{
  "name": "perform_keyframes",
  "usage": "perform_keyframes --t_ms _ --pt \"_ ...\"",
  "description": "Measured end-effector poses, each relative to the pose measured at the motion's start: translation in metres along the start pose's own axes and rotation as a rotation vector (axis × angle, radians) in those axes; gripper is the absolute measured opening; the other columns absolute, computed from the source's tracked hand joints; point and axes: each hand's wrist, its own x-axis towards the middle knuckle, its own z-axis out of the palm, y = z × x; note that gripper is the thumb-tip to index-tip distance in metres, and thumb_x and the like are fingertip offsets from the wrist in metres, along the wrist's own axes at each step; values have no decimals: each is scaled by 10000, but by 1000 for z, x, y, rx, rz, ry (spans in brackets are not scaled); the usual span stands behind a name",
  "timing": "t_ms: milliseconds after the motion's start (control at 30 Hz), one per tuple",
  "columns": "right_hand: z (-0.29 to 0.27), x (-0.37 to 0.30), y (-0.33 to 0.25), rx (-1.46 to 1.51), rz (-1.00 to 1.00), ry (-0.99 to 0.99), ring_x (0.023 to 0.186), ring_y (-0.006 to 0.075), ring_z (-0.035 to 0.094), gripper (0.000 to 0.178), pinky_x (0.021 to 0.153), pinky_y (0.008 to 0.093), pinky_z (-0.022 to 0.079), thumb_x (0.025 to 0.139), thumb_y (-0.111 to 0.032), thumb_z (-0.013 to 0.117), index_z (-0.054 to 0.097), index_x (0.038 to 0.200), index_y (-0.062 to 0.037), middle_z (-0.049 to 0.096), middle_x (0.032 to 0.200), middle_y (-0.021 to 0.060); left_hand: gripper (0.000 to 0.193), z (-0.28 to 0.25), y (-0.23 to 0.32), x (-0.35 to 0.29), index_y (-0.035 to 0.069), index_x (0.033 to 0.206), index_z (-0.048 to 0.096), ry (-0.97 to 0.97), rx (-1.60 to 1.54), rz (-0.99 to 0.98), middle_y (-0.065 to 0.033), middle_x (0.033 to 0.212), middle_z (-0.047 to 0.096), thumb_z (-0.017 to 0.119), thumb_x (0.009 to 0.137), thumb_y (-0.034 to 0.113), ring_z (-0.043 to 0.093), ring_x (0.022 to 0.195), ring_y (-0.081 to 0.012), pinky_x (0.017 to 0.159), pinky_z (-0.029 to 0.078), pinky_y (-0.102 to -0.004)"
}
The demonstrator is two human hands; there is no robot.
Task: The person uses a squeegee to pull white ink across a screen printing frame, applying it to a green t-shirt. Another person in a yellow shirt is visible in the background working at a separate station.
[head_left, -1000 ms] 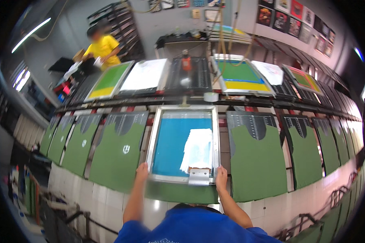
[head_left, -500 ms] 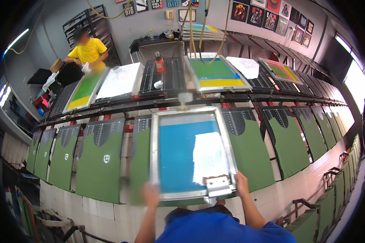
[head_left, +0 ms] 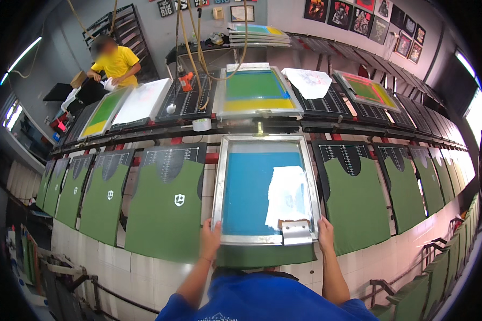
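My left hand [head_left: 210, 239] and right hand [head_left: 325, 234] grip the screen [head_left: 246, 187] by its sides near its close corners, over a green shirt [head_left: 268, 258], its long axis seeming to run straight away from me, with the squeegee [head_left: 295, 234] at its near right end. Left and right of the screen, more shirts [head_left: 163, 200] lie on dark boards [head_left: 168, 160]; below it shows tiled floor [head_left: 158, 270], and beyond it are a tape roll [head_left: 201, 124], a yellow-green screen [head_left: 257, 96], a person in yellow [head_left: 119, 64] and a grey wall [head_left: 284, 25].
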Motion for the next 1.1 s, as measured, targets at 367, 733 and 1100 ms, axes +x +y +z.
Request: perform_keyframes --t_ms 367,733,1100 --pt "-1 40 20 37 26 -7 968 156 621 395 875 274 479 971 -146 520 592 1266 107 681 1105 122 317 14 22 12 -18 1093 601 90 -75 -117 -132 907 649 547 1004 281 606 826 -227 776 486 -371" --pt "11 32 21 -68 35 191 871 157 624 393 816 280 477 1006 -209 467 678 1127 100 709 956 102 391 24 -24 17 -35 948 621 216 -85 -231 -118 793 612 474 1025 319 538 749 -201 705 429 -356" --pt "18 28 39 -359 -97 247 1009 309 649 384 927 368 466 992 -197 426 680 1145 47 706 1062 208 365 45 -48 19 -29 1111 616 292 48 -165 -167 944 654 498 1011 301 610 861 -264 790 470 -348"
